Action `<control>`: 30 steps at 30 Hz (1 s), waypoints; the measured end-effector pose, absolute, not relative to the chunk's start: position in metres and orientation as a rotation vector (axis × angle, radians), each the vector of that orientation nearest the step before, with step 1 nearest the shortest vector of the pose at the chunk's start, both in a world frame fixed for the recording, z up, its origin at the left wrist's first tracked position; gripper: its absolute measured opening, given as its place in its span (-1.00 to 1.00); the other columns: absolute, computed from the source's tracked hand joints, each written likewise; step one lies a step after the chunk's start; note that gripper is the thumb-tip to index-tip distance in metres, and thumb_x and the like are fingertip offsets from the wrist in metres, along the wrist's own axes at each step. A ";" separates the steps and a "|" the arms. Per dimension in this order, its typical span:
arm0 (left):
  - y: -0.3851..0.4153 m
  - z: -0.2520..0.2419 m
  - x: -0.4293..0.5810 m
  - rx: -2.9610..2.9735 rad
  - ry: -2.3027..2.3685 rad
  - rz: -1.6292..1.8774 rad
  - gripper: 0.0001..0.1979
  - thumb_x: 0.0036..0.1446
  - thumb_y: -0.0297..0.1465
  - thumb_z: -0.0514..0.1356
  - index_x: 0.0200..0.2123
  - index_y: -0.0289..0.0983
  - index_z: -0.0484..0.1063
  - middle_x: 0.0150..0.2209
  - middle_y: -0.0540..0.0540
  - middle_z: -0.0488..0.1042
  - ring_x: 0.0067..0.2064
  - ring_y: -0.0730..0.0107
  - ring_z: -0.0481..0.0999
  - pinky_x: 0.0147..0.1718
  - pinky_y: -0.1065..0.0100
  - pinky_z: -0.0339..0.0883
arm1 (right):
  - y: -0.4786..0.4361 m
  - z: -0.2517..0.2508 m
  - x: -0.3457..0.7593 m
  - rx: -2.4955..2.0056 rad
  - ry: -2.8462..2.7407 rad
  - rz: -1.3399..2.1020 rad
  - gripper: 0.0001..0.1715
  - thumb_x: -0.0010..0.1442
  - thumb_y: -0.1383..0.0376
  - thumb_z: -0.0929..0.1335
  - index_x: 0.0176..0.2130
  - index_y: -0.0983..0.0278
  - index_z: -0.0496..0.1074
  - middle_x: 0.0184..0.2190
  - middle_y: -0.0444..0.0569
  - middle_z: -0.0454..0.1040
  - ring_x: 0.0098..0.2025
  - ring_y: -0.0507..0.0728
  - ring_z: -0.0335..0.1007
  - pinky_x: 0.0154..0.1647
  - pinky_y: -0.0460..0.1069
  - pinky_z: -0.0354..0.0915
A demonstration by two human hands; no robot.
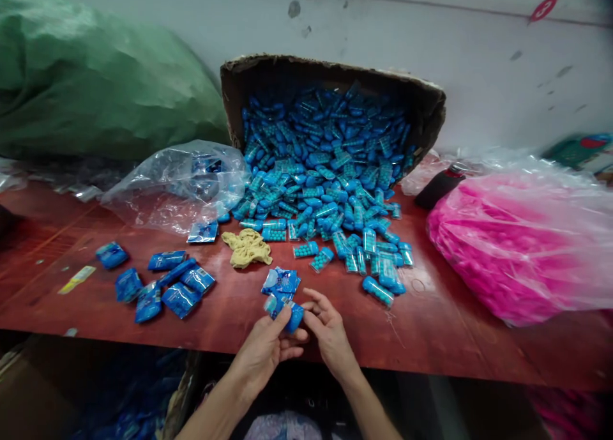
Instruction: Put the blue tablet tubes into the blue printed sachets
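Near the table's front edge, my left hand (pixel 265 347) grips a small blue-capped bottle (pixel 293 317) between thumb and fingers. My right hand (pixel 330 331) is closed at the bottle's right end, its thumb and a finger against the blue part. Fingers cover some of the bottle, so its full shape is hidden. Just beyond the hands lie flat blue printed packets (pixel 281 280). A pile of similar bottles with teal beads (pixel 330 191) spills from a tipped cardboard box (pixel 428 98) toward me.
Several filled blue packets (pixel 181 298) lie at left, near a clear plastic bag (pixel 177 184). A crumpled yellow cloth (pixel 249 247) sits mid-table. At right are a bag of pink pieces (pixel 498 248) and a dark bottle (pixel 438 188). A green sack (pixel 105 76) stands back left.
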State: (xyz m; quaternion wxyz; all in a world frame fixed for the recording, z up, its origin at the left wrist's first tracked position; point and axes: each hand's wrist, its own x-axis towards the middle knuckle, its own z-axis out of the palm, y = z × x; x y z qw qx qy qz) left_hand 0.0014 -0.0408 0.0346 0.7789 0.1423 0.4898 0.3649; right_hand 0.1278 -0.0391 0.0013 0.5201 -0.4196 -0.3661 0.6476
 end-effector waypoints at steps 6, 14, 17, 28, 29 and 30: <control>-0.041 0.024 0.004 0.395 1.141 0.813 -0.67 -0.07 -0.13 0.18 -0.50 -0.34 0.38 -0.67 -0.03 0.45 -0.60 0.47 0.44 -0.52 0.42 0.34 | -0.041 0.010 0.125 -0.978 -0.856 1.701 -0.69 0.08 0.24 0.34 -0.14 0.25 0.39 -0.38 -0.12 0.44 -0.40 0.00 0.32 -0.32 -0.08 0.25; -0.034 0.024 -0.009 0.561 1.210 0.854 -0.68 -0.08 -0.16 0.19 -0.41 -0.34 0.40 -0.61 -0.03 0.46 -0.58 0.48 0.43 -0.57 0.46 0.30 | -0.037 0.015 0.123 -0.995 -0.827 1.654 -0.72 -0.04 0.28 0.41 -0.26 0.29 0.41 -0.36 -0.10 0.48 -0.37 0.03 0.36 -0.30 -0.06 0.27; -0.032 0.030 -0.013 0.476 1.091 0.865 -0.75 -0.05 -0.26 0.21 -0.36 -0.34 0.41 -0.51 -0.06 0.50 -0.52 0.48 0.46 -0.55 0.48 0.33 | -0.037 0.012 0.124 -0.971 -0.865 1.653 -0.67 -0.07 0.31 0.41 -0.22 0.25 0.39 -0.33 -0.10 0.46 -0.34 0.05 0.35 -0.33 -0.06 0.29; -0.039 0.031 -0.014 0.330 1.126 0.914 -0.74 -0.10 -0.30 0.25 -0.36 -0.36 0.41 -0.49 -0.09 0.52 -0.50 0.40 0.50 -0.54 0.43 0.37 | -0.046 -0.007 0.115 -1.077 -1.222 1.371 -0.62 0.14 0.21 0.26 -0.04 0.24 0.29 -0.30 -0.06 0.41 -0.25 0.10 0.34 -0.24 -0.04 0.28; -0.035 0.033 -0.024 0.385 1.206 0.955 -0.73 -0.11 -0.29 0.25 -0.35 -0.36 0.40 -0.49 -0.09 0.52 -0.50 0.40 0.50 -0.53 0.42 0.38 | -0.043 -0.005 0.114 -1.113 -1.278 1.341 -0.64 0.14 0.22 0.26 -0.05 0.24 0.30 -0.32 -0.06 0.40 -0.28 0.09 0.33 -0.25 -0.04 0.27; -0.030 0.034 -0.037 0.455 1.309 1.010 -0.71 -0.11 -0.28 0.24 -0.32 -0.35 0.39 -0.49 -0.08 0.51 -0.49 0.39 0.49 -0.51 0.39 0.38 | -0.039 -0.002 0.112 -1.161 -1.349 1.289 -0.67 0.13 0.24 0.27 -0.08 0.25 0.32 -0.35 -0.08 0.39 -0.31 0.08 0.32 -0.27 -0.05 0.27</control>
